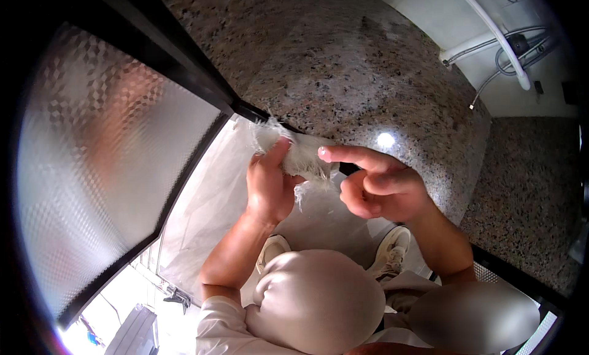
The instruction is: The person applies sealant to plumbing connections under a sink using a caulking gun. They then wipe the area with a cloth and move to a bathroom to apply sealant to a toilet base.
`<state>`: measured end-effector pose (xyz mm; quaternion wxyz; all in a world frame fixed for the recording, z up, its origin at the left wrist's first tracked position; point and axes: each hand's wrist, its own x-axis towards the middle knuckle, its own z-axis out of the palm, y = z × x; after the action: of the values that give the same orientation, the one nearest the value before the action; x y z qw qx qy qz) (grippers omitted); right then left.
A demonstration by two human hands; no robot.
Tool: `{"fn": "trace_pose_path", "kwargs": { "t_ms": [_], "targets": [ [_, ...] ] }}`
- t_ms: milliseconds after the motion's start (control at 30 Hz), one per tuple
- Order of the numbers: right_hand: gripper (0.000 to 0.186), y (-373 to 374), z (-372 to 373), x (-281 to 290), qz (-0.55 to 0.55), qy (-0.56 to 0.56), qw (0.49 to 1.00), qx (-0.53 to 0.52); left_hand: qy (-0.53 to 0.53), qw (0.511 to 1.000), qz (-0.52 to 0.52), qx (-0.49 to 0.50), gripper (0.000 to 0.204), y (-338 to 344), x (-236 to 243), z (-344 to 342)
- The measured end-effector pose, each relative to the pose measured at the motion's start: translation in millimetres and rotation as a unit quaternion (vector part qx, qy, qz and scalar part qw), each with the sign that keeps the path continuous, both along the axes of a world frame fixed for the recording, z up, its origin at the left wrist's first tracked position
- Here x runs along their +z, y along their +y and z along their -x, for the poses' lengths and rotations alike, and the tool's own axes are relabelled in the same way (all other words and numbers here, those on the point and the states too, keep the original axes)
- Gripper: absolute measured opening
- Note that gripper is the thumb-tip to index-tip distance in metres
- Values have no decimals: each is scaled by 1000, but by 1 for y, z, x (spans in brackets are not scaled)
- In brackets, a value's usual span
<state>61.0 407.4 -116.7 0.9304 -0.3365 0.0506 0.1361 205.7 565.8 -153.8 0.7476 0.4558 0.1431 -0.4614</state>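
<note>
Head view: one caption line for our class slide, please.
The left hand holds frayed pale cloth; the right hand extends one finger near speckled stone.

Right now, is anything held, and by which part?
A frayed whitish cloth, held by its left part in the left hand; the right hand appears empty.

Bare hands (267,188), frayed whitish cloth (302,160) in left

Frayed whitish cloth (307,162) hides some fingers of the left hand (270,183). A fleck (322,150) on the right hand's (386,186) fingertip is too small to identify. Near right, 1 oval (472,318) is blurred.
</note>
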Motion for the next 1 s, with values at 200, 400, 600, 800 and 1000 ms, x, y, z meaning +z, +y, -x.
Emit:
{"fn": "trace_pose_path", "kwargs": {
  "t_ms": [200,400,600,800,1000],
  "targets": [
    [88,41,-7,-27,263,-88,941,-196,-546,818,-161,-76,18,10,-48,-4],
    [123,76,-30,-47,594,-87,714,-360,-605,750,-236,-123,20,26,19,-12],
    [125,99,-58,-39,543,-137,727,-398,-602,757,-238,-86,12,48,67,-24],
    [114,76,-58,-36,545,-112,727,-401,-559,793,-221,-95,8,57,92,-26],
    [93,28,-50,-23,566,-62,699,-433,-192,976,-31,-101,19,50,56,-35]
  ]
}}
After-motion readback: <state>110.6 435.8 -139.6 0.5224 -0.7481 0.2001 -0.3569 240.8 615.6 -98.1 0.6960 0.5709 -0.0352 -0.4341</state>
